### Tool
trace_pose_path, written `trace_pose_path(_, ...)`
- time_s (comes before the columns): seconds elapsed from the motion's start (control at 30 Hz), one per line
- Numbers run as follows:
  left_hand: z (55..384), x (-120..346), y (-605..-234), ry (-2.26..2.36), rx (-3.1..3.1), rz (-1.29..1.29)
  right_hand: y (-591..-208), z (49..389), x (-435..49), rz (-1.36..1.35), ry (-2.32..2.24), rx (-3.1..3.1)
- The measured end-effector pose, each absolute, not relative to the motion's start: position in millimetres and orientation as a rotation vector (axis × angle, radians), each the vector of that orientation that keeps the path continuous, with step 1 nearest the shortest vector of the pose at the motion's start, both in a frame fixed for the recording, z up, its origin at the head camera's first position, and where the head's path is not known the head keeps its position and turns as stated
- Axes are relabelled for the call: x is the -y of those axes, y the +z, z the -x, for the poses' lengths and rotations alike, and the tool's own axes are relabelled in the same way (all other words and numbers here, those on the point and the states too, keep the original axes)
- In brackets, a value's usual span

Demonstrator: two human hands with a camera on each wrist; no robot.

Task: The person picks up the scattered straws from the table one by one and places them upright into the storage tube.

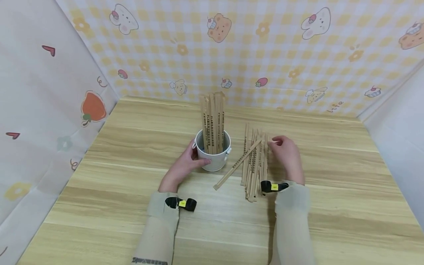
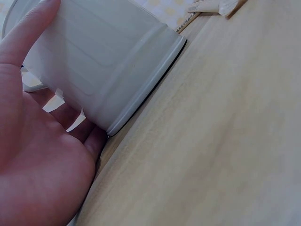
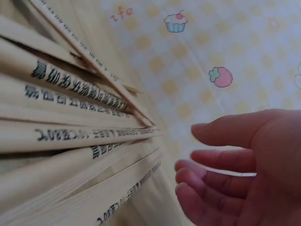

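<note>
A small white metal bucket (image 1: 215,164) stands upright on the table with several paper-wrapped straws (image 1: 212,119) upright in it. My left hand (image 1: 185,163) grips the bucket from its left side. In the left wrist view, the thumb (image 2: 28,37) lies along the bucket's wall, and the other fingers go round behind it, partly hidden. To the bucket's right lies a pile of paper-wrapped straws (image 1: 253,165), with one straw (image 1: 232,171) slanting across its top. Just right of the pile's far end is my right hand (image 1: 287,152), fingers loosely bent and holding nothing.
The wooden table (image 1: 347,191) runs back to a yellow checked cloth backdrop (image 1: 232,59). White cloth walls (image 1: 39,110) stand at the left and right sides. Each wrist wears a black camera strap (image 1: 180,203).
</note>
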State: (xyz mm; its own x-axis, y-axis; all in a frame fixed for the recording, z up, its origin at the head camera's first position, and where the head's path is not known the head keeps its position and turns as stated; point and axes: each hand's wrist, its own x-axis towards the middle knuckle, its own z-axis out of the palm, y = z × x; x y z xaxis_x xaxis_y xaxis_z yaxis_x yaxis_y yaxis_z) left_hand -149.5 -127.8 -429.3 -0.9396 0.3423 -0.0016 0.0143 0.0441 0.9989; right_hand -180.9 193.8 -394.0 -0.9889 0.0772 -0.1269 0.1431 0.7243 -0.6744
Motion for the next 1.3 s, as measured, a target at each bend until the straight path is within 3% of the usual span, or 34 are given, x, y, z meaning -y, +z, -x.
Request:
trace_pose_path(0.33,141.2,125.8,-410.2,1.953,-2.105,-0.4,-403.0,180.8,-188.8,-0.199,-1.014,-2.754)
trace_pose_path(1.3,144.0,125.9,-416.0,1.963,-2.087,-0.365,-408.7,181.5,-177.0,-0.258,-0.872,-2.82)
